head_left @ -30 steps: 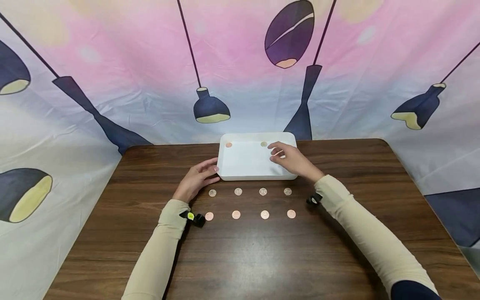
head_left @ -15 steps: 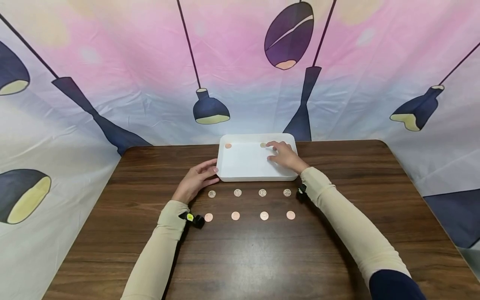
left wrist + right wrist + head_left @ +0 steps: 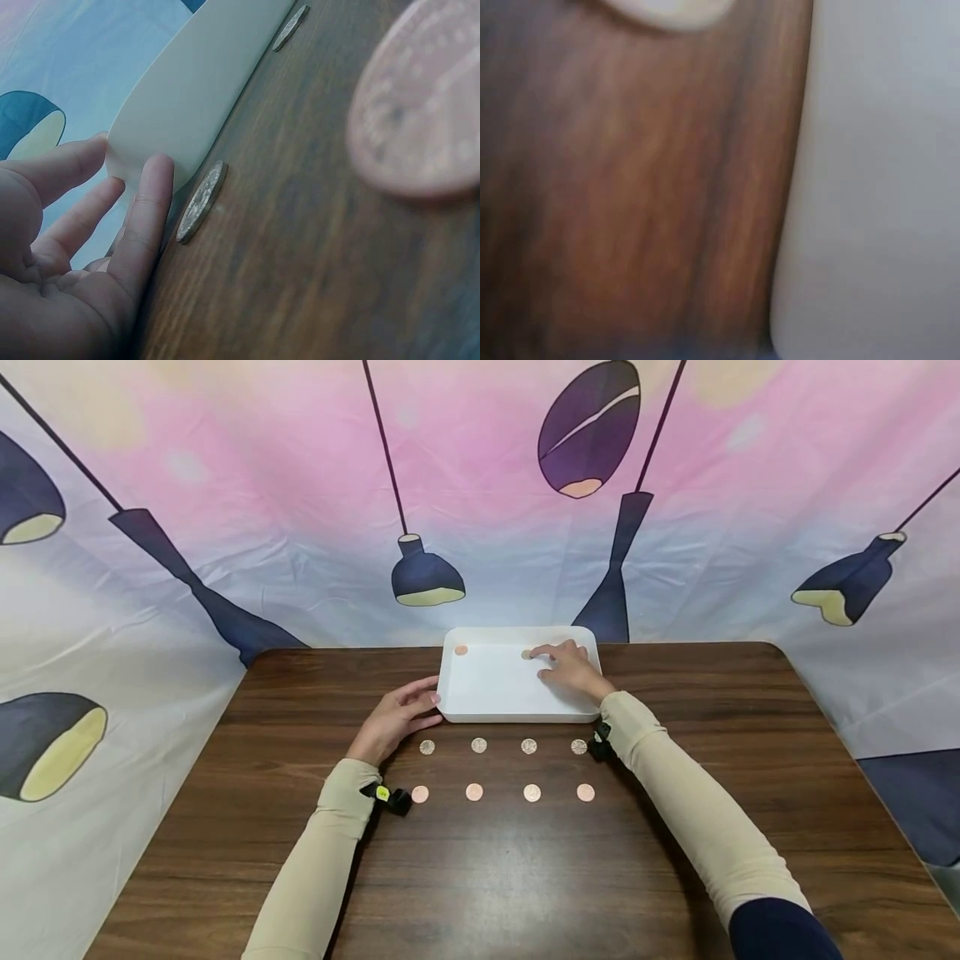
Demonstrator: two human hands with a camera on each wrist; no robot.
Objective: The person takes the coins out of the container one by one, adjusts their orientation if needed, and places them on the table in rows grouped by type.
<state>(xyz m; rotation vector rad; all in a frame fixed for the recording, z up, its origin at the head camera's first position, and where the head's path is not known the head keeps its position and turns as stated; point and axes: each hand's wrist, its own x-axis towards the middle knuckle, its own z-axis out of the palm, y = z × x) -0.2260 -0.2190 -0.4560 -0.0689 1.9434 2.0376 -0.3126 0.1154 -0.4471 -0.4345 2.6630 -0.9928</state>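
A white tray (image 3: 495,693) lies at the far edge of the table. My left hand (image 3: 392,720) touches its left side with fairly straight fingers; the left wrist view shows the fingertips (image 3: 157,166) against the tray's outer wall (image 3: 180,97). Over the tray's right half, my right hand (image 3: 573,672) reaches in, its index fingertip touching a pale gold coin (image 3: 526,655). A copper coin (image 3: 461,650) lies in the tray's far left part. The right wrist view shows the tray wall (image 3: 877,180) but no hand.
Two rows of coins lie on the brown table (image 3: 480,877) in front of the tray: silvery ones like this coin (image 3: 478,746) nearer it, copper ones like this coin (image 3: 474,792) closer to me. A patterned curtain (image 3: 300,485) hangs right behind the table.
My right hand has moved left and down onto the gold coin, which has slid slightly left and towards me in the tray. My left hand keeps its place on the tray's side.
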